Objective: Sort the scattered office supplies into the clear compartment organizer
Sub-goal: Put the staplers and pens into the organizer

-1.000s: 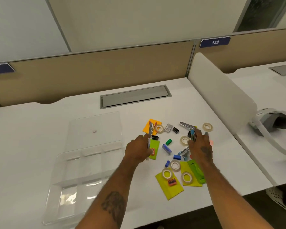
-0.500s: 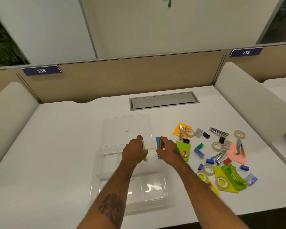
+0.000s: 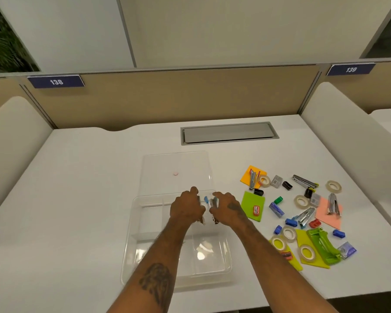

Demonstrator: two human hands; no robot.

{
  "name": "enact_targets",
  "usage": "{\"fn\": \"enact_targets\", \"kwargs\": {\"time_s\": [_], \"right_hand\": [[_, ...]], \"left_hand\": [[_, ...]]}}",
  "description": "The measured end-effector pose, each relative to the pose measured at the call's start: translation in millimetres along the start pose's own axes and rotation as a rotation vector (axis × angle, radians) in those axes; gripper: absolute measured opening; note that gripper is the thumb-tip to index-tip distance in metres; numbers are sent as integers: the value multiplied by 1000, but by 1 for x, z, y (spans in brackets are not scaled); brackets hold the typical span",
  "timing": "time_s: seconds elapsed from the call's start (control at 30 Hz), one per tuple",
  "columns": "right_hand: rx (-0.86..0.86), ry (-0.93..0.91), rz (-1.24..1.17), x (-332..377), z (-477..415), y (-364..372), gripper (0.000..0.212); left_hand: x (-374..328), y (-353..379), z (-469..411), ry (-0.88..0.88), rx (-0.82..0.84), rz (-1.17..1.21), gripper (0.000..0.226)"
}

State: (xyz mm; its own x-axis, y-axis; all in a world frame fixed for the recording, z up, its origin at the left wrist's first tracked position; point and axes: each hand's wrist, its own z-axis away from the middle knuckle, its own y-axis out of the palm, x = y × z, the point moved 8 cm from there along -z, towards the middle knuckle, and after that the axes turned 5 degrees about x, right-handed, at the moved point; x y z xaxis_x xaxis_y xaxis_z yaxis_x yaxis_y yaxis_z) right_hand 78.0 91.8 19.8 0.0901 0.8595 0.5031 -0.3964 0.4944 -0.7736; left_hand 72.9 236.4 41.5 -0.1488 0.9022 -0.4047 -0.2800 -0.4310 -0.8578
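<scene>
Meeting a beige partition (image 3: 190,98), the white desk (image 3: 88,199) underlies fingers (image 3: 194,190) clamped on staplers (image 3: 213,203).

Clear glossy plastic in the organizer (image 3: 142,251), lower centre, with glare. Matt white on the desk (image 3: 77,199). Right: bright metal stapler (image 3: 305,216), glossy green plastic hole punch (image 3: 323,246), matt pink paper note (image 3: 325,219).

Organizer (image 3: 131,236) left of supplies (image 3: 305,217) on desk (image 3: 77,199), lid (image 3: 174,162) behind organizer.

At frame centre the left hand (image 3: 186,207) grips a stapler (image 3: 201,220) and the right hand (image 3: 227,208) a blue-tipped stapler (image 3: 212,203), both over the clear organizer (image 3: 131,245). Loose supplies (image 3: 303,213) lie at the right on the desk (image 3: 77,199).
</scene>
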Motion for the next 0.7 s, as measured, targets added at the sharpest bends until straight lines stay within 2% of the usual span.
{"fn": "enact_targets", "kwargs": {"time_s": [0.17,0.23,0.43,0.5,0.6,0.7], "right_hand": [[-164,-25,79,-1,-2,-21,50],[-229,-46,128,-3,-2,-29,51],[-245,4,292,-25,3,-37,68],[-271,41,348,-32,12,-39,72],[-308,80,401,-40,24,-45,95],[-331,122,376,-53,37,-52,98]], "left_hand": [[8,-15,-3,34,-93,-52,49],[12,-19,-4,55,-110,-83,55],[15,-18,-3,138,-128,-214,75],[13,-15,-1,170,-137,-272,78],[5,-12,0,216,-149,-308,79],[-8,-6,-1,258,-149,-322,79]]}}
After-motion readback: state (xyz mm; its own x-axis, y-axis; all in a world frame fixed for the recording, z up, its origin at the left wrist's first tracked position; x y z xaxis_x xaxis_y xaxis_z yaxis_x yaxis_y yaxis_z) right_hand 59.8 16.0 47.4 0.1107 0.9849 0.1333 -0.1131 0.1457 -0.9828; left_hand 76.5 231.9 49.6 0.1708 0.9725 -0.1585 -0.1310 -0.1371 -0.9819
